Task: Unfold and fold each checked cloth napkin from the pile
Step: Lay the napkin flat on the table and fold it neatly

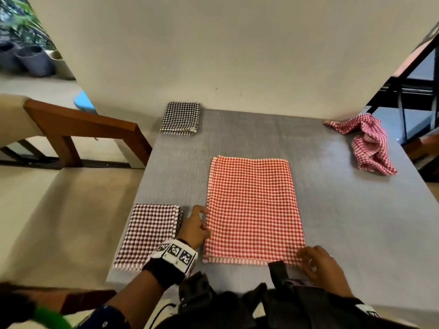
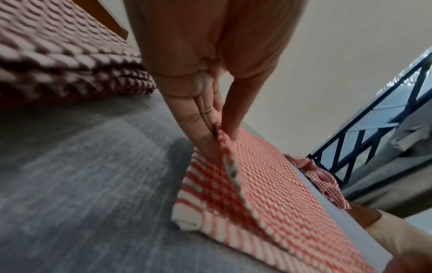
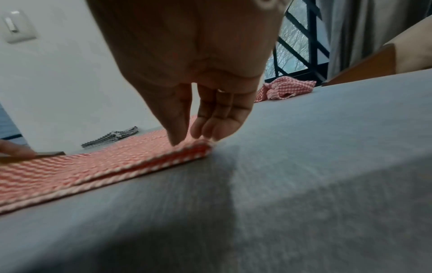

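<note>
An orange-red checked napkin (image 1: 254, 210) lies folded in half, flat on the grey table (image 1: 344, 210). My left hand (image 1: 198, 225) pinches the top layer at its left edge, lifting that edge (image 2: 228, 160) between thumb and fingers. At the napkin's near right corner my right hand (image 1: 318, 264) has thumb and fingers closed on the corner (image 3: 198, 147), lifting it slightly. A crumpled pink-red checked napkin (image 1: 370, 143) lies at the far right of the table.
A folded dark-brown checked napkin (image 1: 147, 236) sits just left of my left hand. A folded black checked napkin (image 1: 180, 118) lies at the far left by the wall. A wooden chair (image 1: 78, 129) stands left of the table, a dark railing (image 1: 408, 91) at right.
</note>
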